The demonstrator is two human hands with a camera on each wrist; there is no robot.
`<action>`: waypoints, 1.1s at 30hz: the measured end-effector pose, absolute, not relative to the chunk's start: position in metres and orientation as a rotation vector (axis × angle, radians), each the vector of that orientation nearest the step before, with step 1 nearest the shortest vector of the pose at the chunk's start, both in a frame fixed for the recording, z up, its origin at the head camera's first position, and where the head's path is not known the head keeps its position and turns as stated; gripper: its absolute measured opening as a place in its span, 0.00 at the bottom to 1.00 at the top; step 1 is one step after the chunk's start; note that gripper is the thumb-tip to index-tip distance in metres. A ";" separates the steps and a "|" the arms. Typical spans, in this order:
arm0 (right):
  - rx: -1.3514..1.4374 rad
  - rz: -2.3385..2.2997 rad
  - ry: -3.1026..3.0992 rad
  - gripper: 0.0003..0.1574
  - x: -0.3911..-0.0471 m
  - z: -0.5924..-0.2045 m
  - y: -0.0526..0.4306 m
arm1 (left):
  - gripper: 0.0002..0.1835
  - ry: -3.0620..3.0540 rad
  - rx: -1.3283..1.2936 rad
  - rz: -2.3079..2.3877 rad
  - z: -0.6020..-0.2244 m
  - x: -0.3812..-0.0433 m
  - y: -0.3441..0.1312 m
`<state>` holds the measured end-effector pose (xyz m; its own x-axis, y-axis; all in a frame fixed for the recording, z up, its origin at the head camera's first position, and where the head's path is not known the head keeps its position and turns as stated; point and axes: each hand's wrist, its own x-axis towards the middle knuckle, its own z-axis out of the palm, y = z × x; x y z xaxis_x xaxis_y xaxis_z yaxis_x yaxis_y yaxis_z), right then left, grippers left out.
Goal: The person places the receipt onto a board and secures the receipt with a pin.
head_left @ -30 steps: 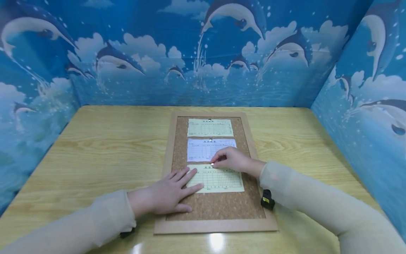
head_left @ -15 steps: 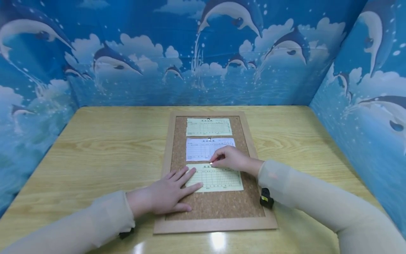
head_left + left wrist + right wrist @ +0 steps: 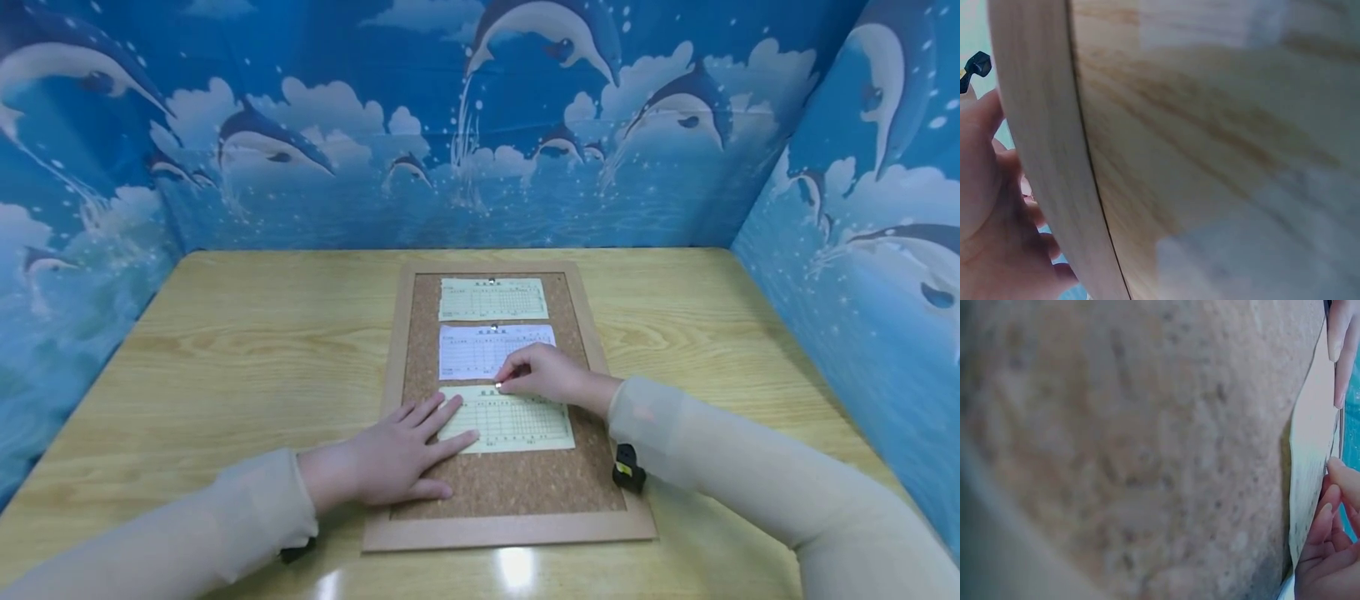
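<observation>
A cork board in a wooden frame lies on the table, bearing three printed slips in a column. My left hand rests flat with spread fingers on the cork and the left edge of the lowest, pale green slip. At this slip's top edge, my right hand pinches a small silvery pin between thumb and index finger; its point is hidden. In the right wrist view the slip bulges up from the cork beside the curled fingers of the right hand.
Above it, a white-lilac slip and another pale green slip each carry a small shiny pin at the top. The wooden table ends at a dolphin-printed curtain at the back and sides.
The head view has shifted slightly. Both hands keep their places, the left flat on the slip's edge and the right pinching the pin.
</observation>
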<state>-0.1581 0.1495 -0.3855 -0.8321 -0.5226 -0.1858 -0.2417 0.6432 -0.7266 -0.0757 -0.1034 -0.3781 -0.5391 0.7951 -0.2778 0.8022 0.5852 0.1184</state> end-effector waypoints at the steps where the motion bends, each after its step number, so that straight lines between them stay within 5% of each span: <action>1: -0.602 -1.017 2.485 0.03 -0.158 -0.386 0.149 | 0.36 2.516 1.305 -0.033 -0.378 -0.076 -0.104; 33: -0.624 -1.000 2.482 0.02 -0.157 -0.382 0.148 | 0.36 2.519 1.312 -0.051 -0.379 -0.076 -0.103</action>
